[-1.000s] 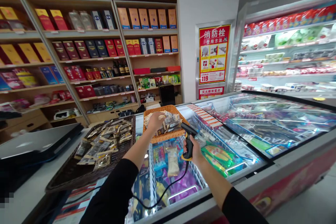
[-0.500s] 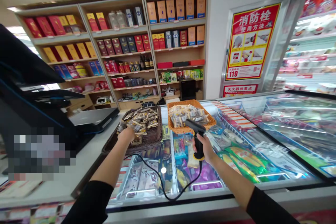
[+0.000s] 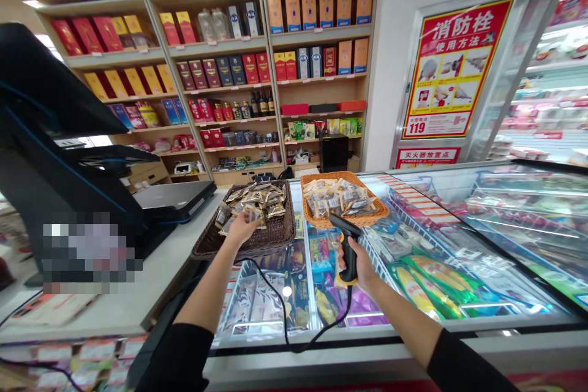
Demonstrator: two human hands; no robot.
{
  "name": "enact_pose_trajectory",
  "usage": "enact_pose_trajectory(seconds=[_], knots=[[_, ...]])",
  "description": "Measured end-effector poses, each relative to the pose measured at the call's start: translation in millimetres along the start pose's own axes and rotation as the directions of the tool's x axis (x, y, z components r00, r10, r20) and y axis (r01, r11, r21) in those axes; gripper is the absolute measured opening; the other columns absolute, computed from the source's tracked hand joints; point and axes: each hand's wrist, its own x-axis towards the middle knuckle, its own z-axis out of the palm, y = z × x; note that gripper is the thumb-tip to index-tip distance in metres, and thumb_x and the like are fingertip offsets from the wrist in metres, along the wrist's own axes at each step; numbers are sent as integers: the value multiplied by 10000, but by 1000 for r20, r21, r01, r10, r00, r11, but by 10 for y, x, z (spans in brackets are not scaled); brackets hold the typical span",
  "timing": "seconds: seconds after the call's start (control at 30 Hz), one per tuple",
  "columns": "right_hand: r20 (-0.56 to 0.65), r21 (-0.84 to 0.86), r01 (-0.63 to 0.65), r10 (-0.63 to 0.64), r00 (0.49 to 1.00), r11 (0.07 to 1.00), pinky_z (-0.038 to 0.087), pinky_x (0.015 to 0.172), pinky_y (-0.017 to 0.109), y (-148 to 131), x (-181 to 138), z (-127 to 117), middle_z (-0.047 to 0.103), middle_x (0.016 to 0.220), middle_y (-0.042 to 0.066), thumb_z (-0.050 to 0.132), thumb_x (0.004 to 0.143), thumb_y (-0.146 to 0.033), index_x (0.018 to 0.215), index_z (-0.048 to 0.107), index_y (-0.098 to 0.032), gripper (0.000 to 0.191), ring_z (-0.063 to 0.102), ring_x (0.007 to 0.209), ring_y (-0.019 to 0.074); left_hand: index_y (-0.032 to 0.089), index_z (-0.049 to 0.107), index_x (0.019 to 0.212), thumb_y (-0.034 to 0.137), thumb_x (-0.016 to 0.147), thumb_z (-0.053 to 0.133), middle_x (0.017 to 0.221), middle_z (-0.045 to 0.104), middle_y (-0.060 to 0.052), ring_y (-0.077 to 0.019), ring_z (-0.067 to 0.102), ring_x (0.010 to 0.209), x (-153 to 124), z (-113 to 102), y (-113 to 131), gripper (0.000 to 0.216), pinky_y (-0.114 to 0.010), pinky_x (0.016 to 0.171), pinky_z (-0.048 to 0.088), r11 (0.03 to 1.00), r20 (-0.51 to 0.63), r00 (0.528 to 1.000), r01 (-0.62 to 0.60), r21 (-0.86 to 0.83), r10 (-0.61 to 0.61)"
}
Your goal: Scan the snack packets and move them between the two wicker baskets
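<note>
My right hand (image 3: 361, 262) grips a black corded barcode scanner (image 3: 348, 244) by its handle, above the glass lid of a chest freezer (image 3: 413, 269). My left hand (image 3: 242, 228) reaches into a dark wicker basket (image 3: 271, 234) and holds a small snack packet (image 3: 252, 214) at the pile's near edge. An orange wicker basket (image 3: 367, 218) filled with similar packets sits just right of the dark one. The scanner's cable loops down between my two arms.
A black checkout terminal (image 3: 59, 153) stands on the white counter (image 3: 138, 282) at left. Wall shelves of boxed goods (image 3: 257, 73) fill the back. A red fire-hydrant poster (image 3: 452, 70) hangs at right, beside an open refrigerated display (image 3: 546, 98).
My left hand left the orange basket, moved left to the dark basket and took hold of a packet there. The view swung left, bringing the terminal in. The scanner hand barely shifted.
</note>
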Motion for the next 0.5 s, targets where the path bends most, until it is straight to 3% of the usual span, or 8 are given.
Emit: enact_pose_trajectory(seconds=[0.1, 0.2, 0.3, 0.4, 0.5], knots=[[8, -17, 38, -38, 999, 999, 307, 340, 200, -9, -13, 28, 515, 524, -41, 668, 677, -511, 714, 524, -180, 362, 426, 356, 78, 147, 583, 936, 335, 712, 523, 935, 682, -111, -254, 643, 908, -76, 84, 220, 298, -381, 774, 500, 880, 102, 995, 39, -474, 11], [37, -55, 123, -121, 992, 991, 313, 341, 209, -37, -18, 26, 525, 533, -42, 651, 704, -498, 746, 520, -187, 340, 430, 349, 81, 137, 602, 913, 304, 752, 497, 910, 690, -105, -220, 659, 849, -144, 303, 456, 254, -349, 732, 520, 687, 271, 958, 134, -714, 94], [85, -126, 200, -190, 978, 972, 312, 332, 212, -98, -15, -29, 533, 543, -45, 651, 709, -493, 807, 515, -191, 345, 441, 340, 89, 146, 615, 878, 261, 706, 598, 899, 697, -89, -209, 658, 846, -201, 585, 650, 207, -343, 762, 514, 602, 323, 932, 164, -782, 165], [113, -199, 260, -242, 964, 945, 322, 332, 210, -181, 0, -113, 539, 551, -44, 643, 726, -478, 828, 512, -186, 336, 452, 341, 89, 151, 629, 888, 262, 642, 691, 927, 699, -86, -221, 644, 901, -289, 889, 770, 277, -356, 817, 489, 645, 346, 908, 119, -755, 237], [114, -250, 314, -294, 949, 916, 330, 336, 209, -260, 21, -177, 543, 547, -36, 623, 748, -469, 769, 505, -180, 313, 452, 338, 83, 157, 632, 972, 349, 652, 697, 1049, 672, -101, -233, 601, 1020, -434, 1223, 773, 379, -354, 883, 450, 668, 301, 893, -1, -744, 336]])
